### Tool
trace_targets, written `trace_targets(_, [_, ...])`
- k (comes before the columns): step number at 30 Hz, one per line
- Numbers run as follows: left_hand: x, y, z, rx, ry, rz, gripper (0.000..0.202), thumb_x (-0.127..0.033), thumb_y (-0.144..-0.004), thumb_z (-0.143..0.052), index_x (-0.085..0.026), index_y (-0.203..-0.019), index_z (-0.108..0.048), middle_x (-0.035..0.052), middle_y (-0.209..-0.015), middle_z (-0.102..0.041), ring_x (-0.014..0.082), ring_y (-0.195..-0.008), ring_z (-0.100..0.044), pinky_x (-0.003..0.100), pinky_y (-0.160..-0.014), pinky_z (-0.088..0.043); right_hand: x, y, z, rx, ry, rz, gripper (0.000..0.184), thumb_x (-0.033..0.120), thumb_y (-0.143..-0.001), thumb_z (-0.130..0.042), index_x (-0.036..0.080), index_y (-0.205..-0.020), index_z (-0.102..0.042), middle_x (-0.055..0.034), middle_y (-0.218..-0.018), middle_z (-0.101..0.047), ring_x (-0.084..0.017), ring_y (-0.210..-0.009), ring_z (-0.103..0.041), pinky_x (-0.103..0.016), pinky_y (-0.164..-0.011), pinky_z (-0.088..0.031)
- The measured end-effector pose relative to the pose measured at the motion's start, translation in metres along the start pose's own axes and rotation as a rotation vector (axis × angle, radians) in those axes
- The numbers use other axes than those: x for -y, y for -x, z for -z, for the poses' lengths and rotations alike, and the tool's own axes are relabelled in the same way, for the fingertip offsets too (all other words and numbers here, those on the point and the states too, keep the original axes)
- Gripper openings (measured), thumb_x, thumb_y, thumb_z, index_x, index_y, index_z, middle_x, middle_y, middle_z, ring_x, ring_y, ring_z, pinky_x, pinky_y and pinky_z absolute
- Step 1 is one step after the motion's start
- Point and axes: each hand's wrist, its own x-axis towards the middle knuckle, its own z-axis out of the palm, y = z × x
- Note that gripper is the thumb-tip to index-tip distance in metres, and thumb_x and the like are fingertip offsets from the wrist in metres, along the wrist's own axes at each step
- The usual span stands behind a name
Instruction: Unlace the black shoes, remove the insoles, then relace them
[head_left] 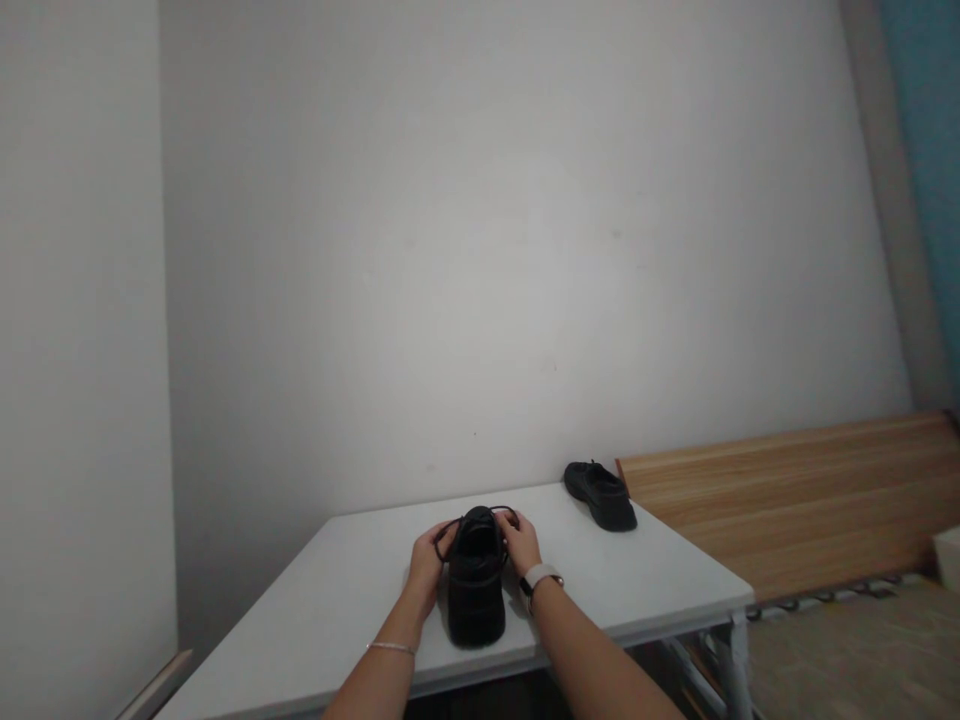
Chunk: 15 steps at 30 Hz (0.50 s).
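A black lace-up shoe stands on the white table near its front edge, heel toward me and toe pointing away. My left hand is at the shoe's left side, fingers closed on a black shoelace that loops out there. On the other side my right hand pinches the lace end looping over from the top of the shoe. A light band with a dark watch circles my right wrist; a thin bracelet is on the left. The shoe's front is partly hidden behind its collar.
A second black shoe rests at the table's back right corner. Behind the table rises a pale wall. A wooden board and a bed-like surface lie to the right, with a blue curtain above.
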Motion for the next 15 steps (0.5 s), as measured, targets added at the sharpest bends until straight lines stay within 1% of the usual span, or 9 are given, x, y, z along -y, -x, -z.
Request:
trace_targets(8, [0.011,-0.006,0.003,-0.044,0.046,0.033,0.038,-0.042,-0.06,-0.083,-0.014,-0.085,-0.078,0.0072,-0.069,-0.074,0.0229,-0.071,-0.067,0.032,-0.07,-0.049,0.001,0.0,0.0,0.01,-0.055,-0.048,0.024,0.032,-0.095,-0.059,0.015,-0.111,-0.062,-0.0063,-0.11,-0.064,-0.018,-0.09,-0.064,-0.036,-0.077,-0.056])
trace_targets(15, [0.015,-0.008,0.004,-0.018,0.055,0.061,0.041,-0.042,-0.059,-0.084,-0.013,-0.087,-0.079,0.0114,-0.083,-0.077,0.0251,-0.079,-0.068,0.032,-0.071,-0.049,-0.001,0.0,-0.001,0.008,-0.069,-0.038,0.026,0.032,-0.094,-0.06,0.014,-0.113,-0.061,-0.0064,-0.11,-0.064,-0.019,-0.09,-0.065,-0.036,-0.077,-0.056])
